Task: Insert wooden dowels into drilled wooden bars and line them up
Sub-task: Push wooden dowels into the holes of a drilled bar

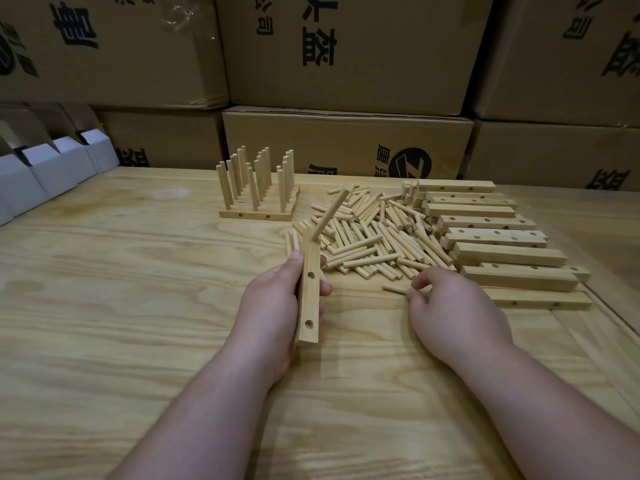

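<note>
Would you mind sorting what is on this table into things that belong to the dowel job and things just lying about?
Job:
- held bar, in left hand, one dowel in
- right hand at loose dowel
- dowel pile
- drilled bars
- finished bars

Lying about:
- cardboard cartons
- white boxes

Stacked cardboard boxes (349, 50) wall in a pale wooden table (138, 306).
</note>
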{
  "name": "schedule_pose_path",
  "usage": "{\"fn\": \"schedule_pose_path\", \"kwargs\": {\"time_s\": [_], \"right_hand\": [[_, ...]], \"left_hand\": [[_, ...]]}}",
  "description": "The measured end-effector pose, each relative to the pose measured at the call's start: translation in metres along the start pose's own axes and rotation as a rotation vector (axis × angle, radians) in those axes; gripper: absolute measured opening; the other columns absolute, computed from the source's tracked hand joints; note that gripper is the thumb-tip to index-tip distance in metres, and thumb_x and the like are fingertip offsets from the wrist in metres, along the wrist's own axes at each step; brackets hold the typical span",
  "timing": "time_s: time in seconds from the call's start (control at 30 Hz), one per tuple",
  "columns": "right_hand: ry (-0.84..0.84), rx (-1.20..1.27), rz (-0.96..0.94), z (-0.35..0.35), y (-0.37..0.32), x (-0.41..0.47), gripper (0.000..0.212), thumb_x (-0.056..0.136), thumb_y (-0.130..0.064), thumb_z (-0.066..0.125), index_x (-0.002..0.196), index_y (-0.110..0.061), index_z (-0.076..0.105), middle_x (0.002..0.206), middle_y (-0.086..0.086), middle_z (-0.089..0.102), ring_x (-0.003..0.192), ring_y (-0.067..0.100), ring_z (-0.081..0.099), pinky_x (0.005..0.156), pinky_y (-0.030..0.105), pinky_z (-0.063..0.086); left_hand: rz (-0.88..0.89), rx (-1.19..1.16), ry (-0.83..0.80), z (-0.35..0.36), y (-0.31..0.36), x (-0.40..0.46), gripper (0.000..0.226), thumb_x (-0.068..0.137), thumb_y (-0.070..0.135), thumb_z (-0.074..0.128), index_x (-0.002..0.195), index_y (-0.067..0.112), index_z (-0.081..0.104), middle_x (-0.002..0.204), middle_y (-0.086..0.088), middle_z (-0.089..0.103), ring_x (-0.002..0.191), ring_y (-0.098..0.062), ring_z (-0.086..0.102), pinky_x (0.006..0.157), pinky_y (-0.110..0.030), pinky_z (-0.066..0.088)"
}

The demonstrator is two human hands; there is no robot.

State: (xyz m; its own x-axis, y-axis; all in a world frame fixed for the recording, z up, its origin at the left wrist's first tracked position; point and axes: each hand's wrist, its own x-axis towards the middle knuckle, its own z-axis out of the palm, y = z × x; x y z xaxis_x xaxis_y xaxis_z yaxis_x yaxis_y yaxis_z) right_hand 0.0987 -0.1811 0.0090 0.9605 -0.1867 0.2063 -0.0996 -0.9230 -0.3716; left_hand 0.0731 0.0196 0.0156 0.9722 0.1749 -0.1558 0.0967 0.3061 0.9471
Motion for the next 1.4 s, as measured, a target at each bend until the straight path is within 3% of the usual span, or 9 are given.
{"fn": "schedule_pose_path", "kwargs": {"time_s": [0.3,0.47,0.63,0.73,0.87,1.07,1.4], "right_hand": [[-0.013,0.007,-0.039,-0.002,-0.003,-0.003,0.008,0.093,-0.038,0.053,0.092,-0.037,0.061,0.069,-0.015,0.059,0.070,0.013,0.057,0.054,0.028,0.041],[0.152,0.150,-0.254,-0.003,-0.010,-0.009,0.007,0.094,-0.038,0.059,0.098,-0.035,0.065,0.084,-0.018,0.054,0.079,0.007,0.058,0.065,0.032,0.051],[0.223,0.295,-0.466,0.002,-0.011,-0.015,0.008,0.089,-0.029,0.069,0.097,-0.028,0.070,0.095,-0.013,0.046,0.094,0.003,0.040,0.076,0.027,0.035],[0.253,0.379,-0.524,0.001,-0.010,-0.016,0.009,0.088,-0.025,0.071,0.097,-0.024,0.071,0.099,-0.012,0.046,0.099,0.004,0.042,0.084,0.022,0.035],[0.261,0.439,-0.609,-0.001,-0.013,-0.018,0.010,0.087,-0.025,0.071,0.096,-0.020,0.072,0.100,-0.009,0.049,0.100,0.009,0.048,0.089,0.011,0.034],[0.223,0.479,-0.696,-0.001,-0.014,-0.019,0.010,0.084,-0.021,0.075,0.093,-0.017,0.072,0.099,-0.004,0.052,0.099,0.014,0.052,0.089,0.026,0.042],[0.185,0.487,-0.728,0.001,-0.014,-0.018,0.013,0.082,-0.016,0.079,0.091,-0.020,0.070,0.101,-0.007,0.053,0.099,0.014,0.055,0.085,0.030,0.048]], "left_hand": [[0.018,0.010,0.000,-0.001,-0.001,0.001,0.041,0.105,0.044,0.048,0.093,0.025,0.082,0.070,-0.002,0.069,0.048,-0.010,0.055,0.043,-0.023,0.045],[0.021,0.017,0.009,-0.001,-0.002,0.003,0.040,0.104,0.045,0.048,0.095,0.026,0.082,0.071,-0.002,0.070,0.049,-0.010,0.056,0.044,-0.023,0.045],[0.036,0.018,0.025,0.000,-0.004,0.003,0.040,0.103,0.046,0.051,0.095,0.020,0.080,0.072,-0.003,0.070,0.050,-0.012,0.055,0.051,-0.028,0.043],[0.036,0.015,0.037,0.001,-0.004,0.003,0.041,0.101,0.047,0.054,0.091,0.017,0.079,0.070,-0.004,0.069,0.050,-0.014,0.053,0.053,-0.030,0.041],[0.039,0.000,0.047,0.003,-0.002,0.001,0.036,0.098,0.046,0.058,0.095,0.017,0.079,0.068,-0.003,0.070,0.047,-0.010,0.056,0.045,-0.025,0.045],[0.040,0.003,0.044,0.003,-0.002,0.000,0.033,0.096,0.047,0.061,0.092,0.019,0.080,0.069,-0.003,0.071,0.048,-0.009,0.058,0.046,-0.025,0.046],[0.104,0.068,-0.052,0.001,-0.007,0.000,0.032,0.080,0.055,0.071,0.086,0.025,0.079,0.070,-0.003,0.071,0.054,-0.009,0.061,0.051,-0.023,0.046]]}}
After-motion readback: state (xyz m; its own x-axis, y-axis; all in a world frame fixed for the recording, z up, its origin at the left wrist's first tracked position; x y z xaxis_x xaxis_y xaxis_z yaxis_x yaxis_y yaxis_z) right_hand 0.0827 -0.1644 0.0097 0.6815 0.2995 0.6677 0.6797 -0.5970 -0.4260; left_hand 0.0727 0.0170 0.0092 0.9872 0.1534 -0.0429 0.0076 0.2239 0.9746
